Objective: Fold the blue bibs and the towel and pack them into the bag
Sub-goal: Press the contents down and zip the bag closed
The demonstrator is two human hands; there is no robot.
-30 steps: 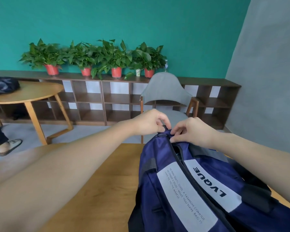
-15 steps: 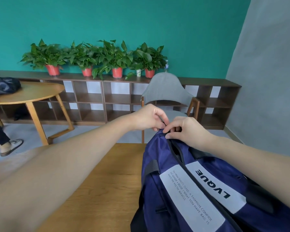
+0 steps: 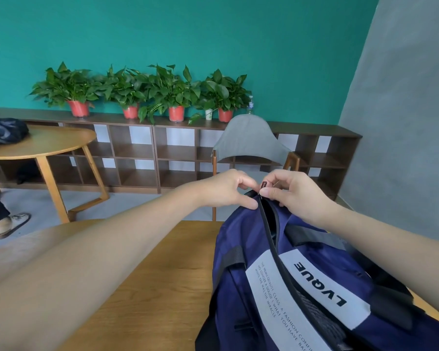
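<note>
Bag: a navy bag [image 3: 302, 274] with white printed panels lies on the wooden table [image 3: 150, 287], its far end raised toward the hands.
Zipper line: the black zipper track [image 3: 271, 231] runs the length of the bag, from the far end under the hands back toward the person. This is the long axis the coming pull must follow.
Zipper pull: a small dark tab [image 3: 264, 184] stands at the far end of the track, just above the fabric.
Right hand: the right hand [image 3: 297, 193] pinches the tab between thumb and forefinger; the remaining fingers are curled.
Left hand: the left hand [image 3: 226, 190] grips the bag's far end just beside the tab, fingers curled over the fabric, bracing it.
Nearer hand: both sit at the far end; the right one is on the tab itself.
Opening: a narrow dark gap shows below the tab. Contents cannot be seen.
Bibs and towel: not in view; whether they are inside the bag cannot be told.
Step in hand (judgement): working the zipper along the track.
Risk (judgement): fabric may bunch if the brace slackens.
Room: teal wall, low shelf unit [image 3: 162, 158] carrying potted plants [image 3: 147, 89], a grey chair [image 3: 249, 140] behind the table, a round table [image 3: 41, 143] at left.
</note>
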